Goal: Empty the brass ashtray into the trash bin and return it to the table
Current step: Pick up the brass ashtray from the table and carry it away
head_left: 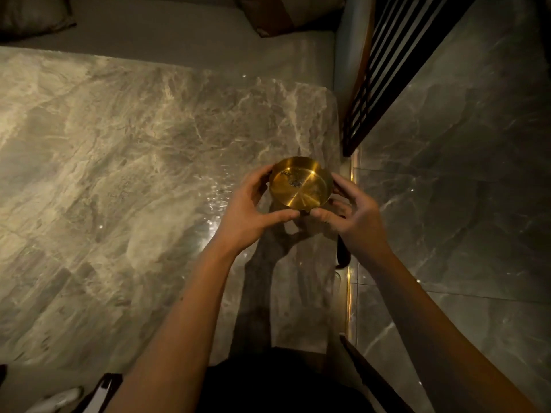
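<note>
A round brass ashtray (pixel 301 183) with a small patch of grey ash inside is held just above the right end of the marble table (pixel 119 180). My left hand (pixel 253 213) cups its left side, thumb under the near rim. On the other side, my right hand (pixel 354 216) grips the right side, with its thumb meeting the near rim. The ashtray tilts slightly toward me. No trash bin is in view.
The table's right edge (pixel 338 138) runs beside a glossy grey marble floor (pixel 462 204). A dark slatted screen (pixel 387 64) stands at the upper right. A sofa seat (pixel 179 34) with cushions lies behind the table. A shoe (pixel 59 400) shows at the bottom left.
</note>
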